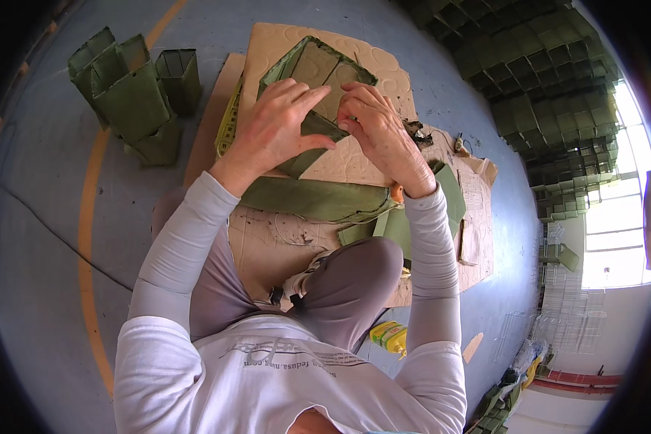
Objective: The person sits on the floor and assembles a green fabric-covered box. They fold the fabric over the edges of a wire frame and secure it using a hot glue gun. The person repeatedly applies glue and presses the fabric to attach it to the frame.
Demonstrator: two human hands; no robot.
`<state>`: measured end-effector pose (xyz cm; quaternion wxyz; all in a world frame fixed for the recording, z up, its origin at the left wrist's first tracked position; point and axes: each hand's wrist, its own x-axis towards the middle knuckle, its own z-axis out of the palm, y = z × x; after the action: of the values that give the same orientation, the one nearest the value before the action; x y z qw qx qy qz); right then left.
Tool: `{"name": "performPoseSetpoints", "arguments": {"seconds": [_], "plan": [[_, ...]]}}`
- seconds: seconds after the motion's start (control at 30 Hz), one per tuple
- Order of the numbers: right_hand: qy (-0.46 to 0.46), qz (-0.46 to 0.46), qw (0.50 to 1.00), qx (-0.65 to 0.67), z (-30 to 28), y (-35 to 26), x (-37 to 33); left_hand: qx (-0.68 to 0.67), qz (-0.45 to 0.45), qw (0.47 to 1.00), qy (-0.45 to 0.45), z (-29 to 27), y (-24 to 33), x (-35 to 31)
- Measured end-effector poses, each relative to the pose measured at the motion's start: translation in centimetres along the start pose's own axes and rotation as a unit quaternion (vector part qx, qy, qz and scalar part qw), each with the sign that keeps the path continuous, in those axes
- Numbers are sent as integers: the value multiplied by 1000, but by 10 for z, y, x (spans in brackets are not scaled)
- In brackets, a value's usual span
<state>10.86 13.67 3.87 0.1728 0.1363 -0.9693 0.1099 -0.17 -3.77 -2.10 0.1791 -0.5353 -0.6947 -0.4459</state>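
Observation:
A dark green open box frame (pixel 285 66) with rough, dark edges stands on a cardboard sheet in front of me. Over its near side is my left hand (pixel 278 124), its thumb and index finger stretched apart and nothing visible between them. Opposite it, above the box's right side, my right hand (pixel 377 129) has its thumb and fingertips brought together in a pinch. Whatever the pinch holds, if anything, is too small to make out. A long green panel (pixel 315 200) lies between the box and my legs.
Several green boxes (pixel 132 98) stand clustered on the floor at left. More green pieces (pixel 452 199) lie beneath my right forearm on the cardboard (pixel 257 239). A yellow bottle (pixel 389 337) is by my right knee. Stacked green boxes (pixel 550 94) rise at far right.

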Motion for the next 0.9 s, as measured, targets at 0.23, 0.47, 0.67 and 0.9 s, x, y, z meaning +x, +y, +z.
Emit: {"name": "performPoseSetpoints", "arguments": {"seconds": [0.23, 0.47, 0.67, 0.9], "plan": [[0, 16, 1000, 22, -1, -2, -1, 43, 10, 999, 29, 11, 0, -3], [0, 31, 999, 32, 0, 0, -2, 32, 4, 999, 40, 13, -1, -3], [115, 66, 990, 50, -1, -16, -6, 46, 5, 997, 54, 12, -2, -4], [299, 19, 951, -76, 25, -28, -53, 24, -20, 999, 35, 11, 5, -1]]}}
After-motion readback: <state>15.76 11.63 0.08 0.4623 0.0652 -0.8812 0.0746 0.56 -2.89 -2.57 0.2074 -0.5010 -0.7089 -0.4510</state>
